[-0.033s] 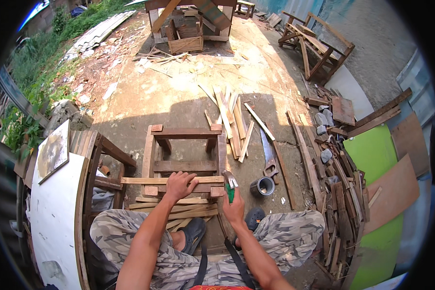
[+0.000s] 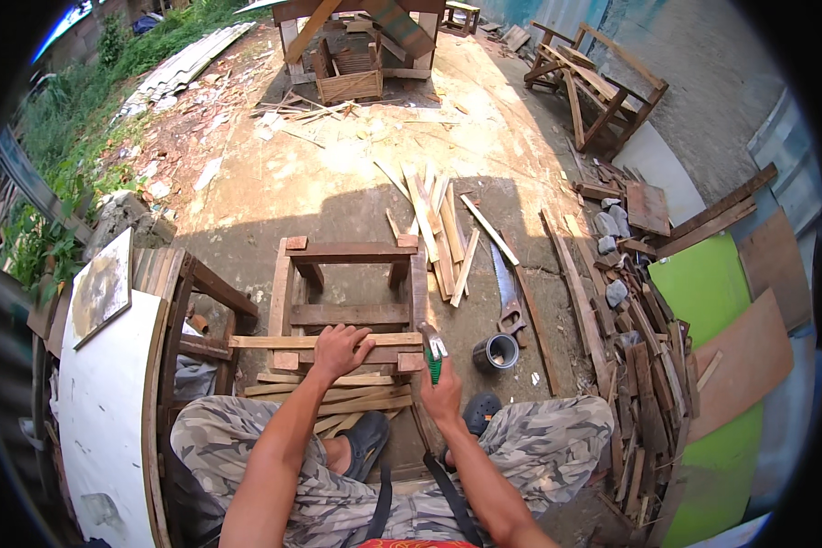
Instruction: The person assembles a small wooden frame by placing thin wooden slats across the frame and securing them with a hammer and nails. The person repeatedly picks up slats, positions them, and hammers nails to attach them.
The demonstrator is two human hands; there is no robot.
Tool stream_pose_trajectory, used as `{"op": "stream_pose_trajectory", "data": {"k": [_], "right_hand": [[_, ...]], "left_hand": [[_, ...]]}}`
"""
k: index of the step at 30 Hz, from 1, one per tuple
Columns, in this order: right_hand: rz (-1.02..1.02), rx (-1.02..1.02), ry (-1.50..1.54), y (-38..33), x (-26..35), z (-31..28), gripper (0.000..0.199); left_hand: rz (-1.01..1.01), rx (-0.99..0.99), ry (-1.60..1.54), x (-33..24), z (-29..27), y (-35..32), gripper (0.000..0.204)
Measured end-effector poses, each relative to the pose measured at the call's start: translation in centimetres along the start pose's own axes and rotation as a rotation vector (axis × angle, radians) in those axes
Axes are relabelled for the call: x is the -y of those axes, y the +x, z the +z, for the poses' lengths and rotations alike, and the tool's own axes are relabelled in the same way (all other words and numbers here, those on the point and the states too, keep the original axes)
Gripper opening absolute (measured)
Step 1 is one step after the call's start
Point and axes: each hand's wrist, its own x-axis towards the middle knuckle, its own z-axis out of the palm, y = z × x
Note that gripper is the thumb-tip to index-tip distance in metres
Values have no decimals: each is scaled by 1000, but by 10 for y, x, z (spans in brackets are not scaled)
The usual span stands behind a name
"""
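A dark wooden frame with square legs (image 2: 352, 251) stands between my knees. Across its near end lies a pale wooden slat (image 2: 274, 342), sticking out past the frame's left side. My left hand (image 2: 341, 350) is closed over the middle of that slat and presses it against the frame. At the frame's near right corner, my right hand (image 2: 441, 395) grips a claw hammer (image 2: 435, 345) by its green handle. The hammer's metal head is up beside the slat's right end. I cannot make out a nail there.
Beyond the frame lie loose pale slats (image 2: 443, 233), with a handsaw (image 2: 507, 297) and a dark can (image 2: 496, 353) to the right. More slats (image 2: 356, 399) lie by my feet. A white board (image 2: 110, 411) is at left, scrap wood (image 2: 644, 402) at right.
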Motion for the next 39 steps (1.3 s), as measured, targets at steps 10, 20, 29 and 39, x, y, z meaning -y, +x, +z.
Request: {"op": "stream_pose_trajectory", "data": {"k": [10,20,29,39], "right_hand": [[161,-42,-66,18,-5,-55,36],[466,-130,279,16,-44,-65,29],[558,-46,290,12,-26,-66,34],[537,-10,350,9,-25,-53,25]], "left_hand": [[22,126,61,9,-31,61,31],[-794,-389,-231,48,-113,150,45],[-1468,-769,-538,108,-24,23,53],[-1333,-105,-7,107,-33,-29,64]]}}
